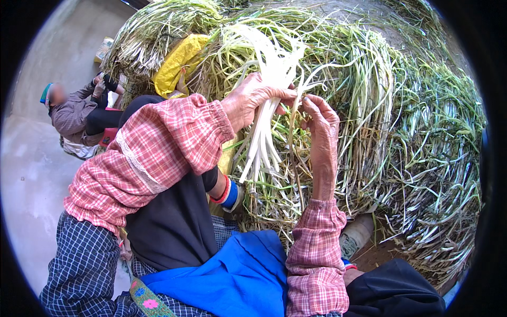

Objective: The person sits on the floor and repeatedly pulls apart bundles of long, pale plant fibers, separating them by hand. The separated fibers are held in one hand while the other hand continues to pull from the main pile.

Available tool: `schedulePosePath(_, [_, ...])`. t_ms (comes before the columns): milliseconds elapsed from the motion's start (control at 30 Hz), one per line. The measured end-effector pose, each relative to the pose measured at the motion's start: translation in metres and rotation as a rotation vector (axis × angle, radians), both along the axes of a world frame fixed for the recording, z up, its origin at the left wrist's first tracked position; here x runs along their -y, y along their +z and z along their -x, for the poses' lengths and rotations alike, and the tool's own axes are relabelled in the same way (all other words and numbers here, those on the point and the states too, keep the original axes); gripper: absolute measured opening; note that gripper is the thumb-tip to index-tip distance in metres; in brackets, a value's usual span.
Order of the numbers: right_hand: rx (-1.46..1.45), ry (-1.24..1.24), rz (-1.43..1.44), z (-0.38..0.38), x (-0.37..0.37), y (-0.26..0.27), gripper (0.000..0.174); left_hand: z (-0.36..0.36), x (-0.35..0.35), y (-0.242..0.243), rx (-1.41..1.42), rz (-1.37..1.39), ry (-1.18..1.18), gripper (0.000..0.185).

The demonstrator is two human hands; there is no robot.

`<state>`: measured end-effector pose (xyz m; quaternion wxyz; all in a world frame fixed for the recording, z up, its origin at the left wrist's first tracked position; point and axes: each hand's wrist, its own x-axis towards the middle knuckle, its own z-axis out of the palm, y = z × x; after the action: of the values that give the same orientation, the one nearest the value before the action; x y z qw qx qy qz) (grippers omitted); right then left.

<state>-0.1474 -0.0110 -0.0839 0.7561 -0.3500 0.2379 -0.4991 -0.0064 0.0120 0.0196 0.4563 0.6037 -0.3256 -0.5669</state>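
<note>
My left hand [247, 99] grips a bunch of pale, flat-leaved chive-like stalks [263, 130]. Their white stems point down and the bright leaves fan out above the fist. Just right of it, the thumb and fingertips of my right hand [323, 119] pinch a single stalk [296, 105] with a dry brown strand hanging from its lower end. Both hands are close together over a heap of green stalks [360, 99], whose leaves drape towards me.
More stalks [439, 158] are heaped at the right, and a bundle [158, 39] lies at the upper left beside a yellow plastic bag [178, 65]. Another person [79, 111] sits low at the left on the concrete floor [27, 178]. Blue cloth [237, 273] covers my lap.
</note>
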Motion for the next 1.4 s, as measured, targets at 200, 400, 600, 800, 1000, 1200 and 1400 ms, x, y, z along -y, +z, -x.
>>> schedulePosePath(200, [-0.104, -0.120, -0.078, -0.001, 0.000, 0.001, 0.013, -0.001, 0.000, -0.005, -0.032, -0.008, -0.017, 0.028])
schedulePosePath(400, [-0.598, -0.438, 0.337, -0.002, 0.013, 0.002, 0.011, -0.006, -0.002, -0.006, -0.107, -0.075, -0.111, 0.027])
schedulePosePath(600, [-0.981, -0.495, 0.368, 0.017, 0.020, -0.013, 0.011, -0.002, -0.006, 0.002, -0.143, -0.193, -0.163, 0.026])
schedulePosePath(800, [-1.191, -0.473, 0.476, 0.025, 0.012, -0.023, 0.013, -0.004, -0.005, -0.003, -0.131, -0.113, -0.186, 0.025])
schedulePosePath(1000, [-1.242, -0.587, 0.516, 0.015, 0.005, -0.020, 0.012, -0.008, -0.008, -0.006, -0.101, -0.078, -0.205, 0.027])
schedulePosePath(1200, [-0.321, -0.427, 0.025, 0.020, 0.011, -0.034, 0.010, -0.003, -0.006, -0.002, -0.109, -0.113, -0.218, 0.030])
schedulePosePath(1400, [0.500, -0.129, -0.421, 0.027, 0.013, -0.056, 0.027, -0.009, -0.006, -0.006, -0.177, -0.071, -0.240, 0.029])
